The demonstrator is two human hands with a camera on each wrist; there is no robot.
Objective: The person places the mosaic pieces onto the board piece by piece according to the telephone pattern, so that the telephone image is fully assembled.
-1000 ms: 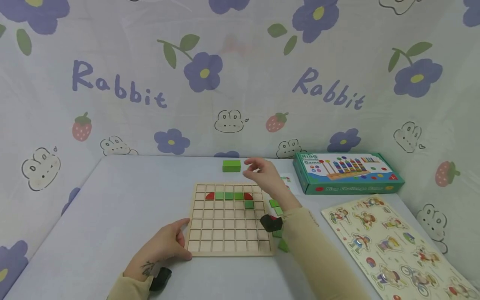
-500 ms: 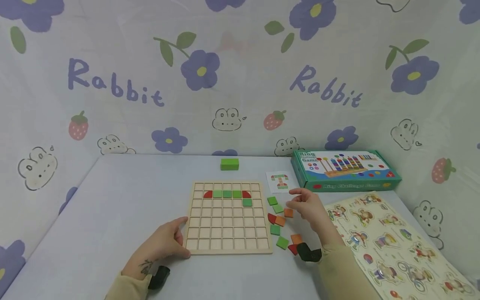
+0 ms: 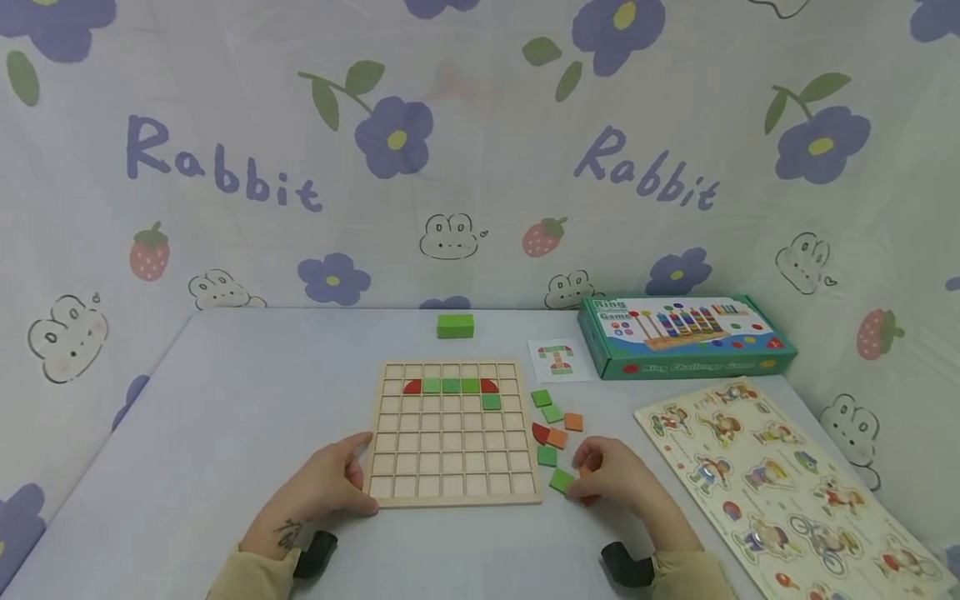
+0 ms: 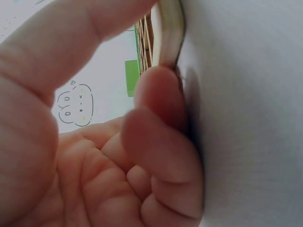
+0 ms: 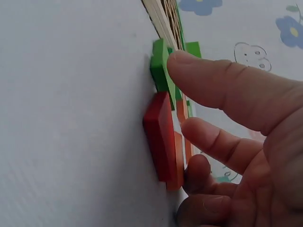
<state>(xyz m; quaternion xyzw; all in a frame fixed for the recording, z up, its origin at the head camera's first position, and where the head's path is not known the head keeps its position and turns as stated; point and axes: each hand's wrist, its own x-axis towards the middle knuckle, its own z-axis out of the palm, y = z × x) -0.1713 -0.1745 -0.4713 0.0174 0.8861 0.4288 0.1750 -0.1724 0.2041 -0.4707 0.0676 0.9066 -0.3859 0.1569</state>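
Observation:
The wooden grid board (image 3: 456, 462) holds a row of red and green tiles (image 3: 451, 386) near its far side, with one green tile (image 3: 491, 402) below the row's right end. My left hand (image 3: 326, 482) touches the board's left edge and near-left corner; its fingertips meet the board's side (image 4: 168, 35) in the left wrist view. To the right, my right hand (image 3: 618, 479) hovers over loose tiles, fingers loosely bent and apart. In the right wrist view its thumb is beside a green tile (image 5: 162, 68), with a red tile (image 5: 160, 137) below. No tile appears gripped.
Loose green, orange and red tiles (image 3: 557, 438) lie right of the board. A pattern card (image 3: 534, 367) and a green game box (image 3: 697, 367) stand behind them. A picture puzzle board (image 3: 750, 450) lies at right; a green block (image 3: 455, 327) sits behind the grid.
My right hand has moved from above the board's far-right side, rightward and down toward me, to the nearest loose tiles. My left hand keeps its place at the board.

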